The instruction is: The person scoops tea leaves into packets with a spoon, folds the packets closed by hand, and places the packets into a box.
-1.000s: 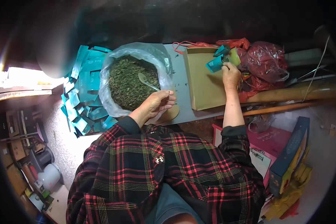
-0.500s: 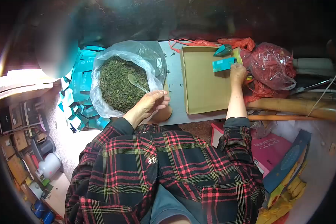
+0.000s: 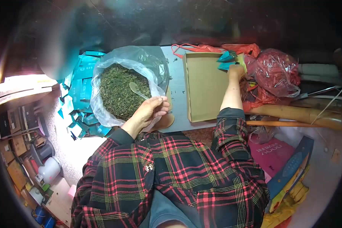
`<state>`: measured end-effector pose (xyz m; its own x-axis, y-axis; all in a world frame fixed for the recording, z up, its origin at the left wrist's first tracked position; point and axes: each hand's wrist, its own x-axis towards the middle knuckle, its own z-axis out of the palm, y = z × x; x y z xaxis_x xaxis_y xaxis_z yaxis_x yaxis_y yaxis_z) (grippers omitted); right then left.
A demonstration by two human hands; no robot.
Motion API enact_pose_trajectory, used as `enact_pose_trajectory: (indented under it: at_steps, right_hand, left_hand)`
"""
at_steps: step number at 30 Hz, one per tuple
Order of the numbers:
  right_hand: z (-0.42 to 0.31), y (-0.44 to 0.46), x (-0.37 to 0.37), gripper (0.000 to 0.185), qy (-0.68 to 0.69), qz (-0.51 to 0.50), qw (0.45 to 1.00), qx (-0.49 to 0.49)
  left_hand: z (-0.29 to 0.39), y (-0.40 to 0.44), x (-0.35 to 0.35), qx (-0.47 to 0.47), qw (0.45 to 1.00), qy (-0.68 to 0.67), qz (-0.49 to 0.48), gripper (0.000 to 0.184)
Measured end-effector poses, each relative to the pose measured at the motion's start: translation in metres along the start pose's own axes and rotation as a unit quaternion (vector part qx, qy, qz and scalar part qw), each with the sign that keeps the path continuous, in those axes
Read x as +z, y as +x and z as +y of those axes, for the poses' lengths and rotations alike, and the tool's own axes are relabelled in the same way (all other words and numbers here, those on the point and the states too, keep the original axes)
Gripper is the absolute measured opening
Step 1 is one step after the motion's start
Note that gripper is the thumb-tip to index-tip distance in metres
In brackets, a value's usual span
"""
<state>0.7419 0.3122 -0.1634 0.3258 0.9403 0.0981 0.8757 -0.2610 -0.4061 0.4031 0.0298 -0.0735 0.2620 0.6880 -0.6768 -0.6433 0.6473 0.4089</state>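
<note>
Leaves (image 3: 119, 98) fill a clear bag (image 3: 96, 110) at ten o'clock on the pale table (image 3: 177, 76); the left hand (image 3: 151, 110) pinches a spoon (image 3: 134, 87) over them; the right hand (image 3: 236, 71), at two, curls at a teal packet (image 3: 224, 66), its hold unclear; bamboo (image 3: 292, 112) lies at three; boxes (image 3: 17, 167) crowd eight.

The person wears a black plaid shirt (image 3: 178, 163), on which red bands and thin yellow lines are crossing. One pale round button (image 3: 149, 167) is near seven o'clock. Dark plain cuffs (image 3: 121, 138) finish the sleeves, at eight and three o'clock. At six o'clock shows a blue-grey inner garment (image 3: 169, 210). The left fingers (image 3: 162, 108) are bare.
</note>
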Motion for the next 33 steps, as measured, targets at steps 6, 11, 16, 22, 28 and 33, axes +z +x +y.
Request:
enact_pose_trajectory:
  at_steps: [6,11,16,22,28,33]
  right_hand:
    - [0.023,-0.001,-0.012,0.015,0.156,-0.071,0.982,0.086]
    - [0.043,-0.014,-0.044,0.014,0.303,-0.104,0.941,0.107]
    - [0.029,-0.025,-0.074,0.02,0.327,-0.128,0.933,0.073]
    - [0.027,-0.022,-0.073,0.022,0.303,-0.117,0.943,0.075]
    - [0.033,-0.019,-0.059,0.02,0.063,-0.053,0.989,-0.119]
    - [0.016,-0.017,-0.05,0.016,-0.091,-0.003,0.942,-0.323]
  left_hand:
    - [0.005,-0.012,0.0,0.01,1.0,0.01,0.007,0.031]
    - [0.004,-0.011,0.0,0.002,1.0,0.012,-0.009,0.029]
    - [0.001,-0.007,-0.002,-0.008,1.0,0.017,-0.004,0.029]
    - [0.001,-0.007,0.003,-0.012,1.0,0.008,-0.004,0.026]
    - [0.001,-0.005,0.003,-0.005,1.0,0.009,-0.003,0.026]
    - [-0.001,-0.006,0.003,-0.007,1.0,0.005,0.015,0.025]
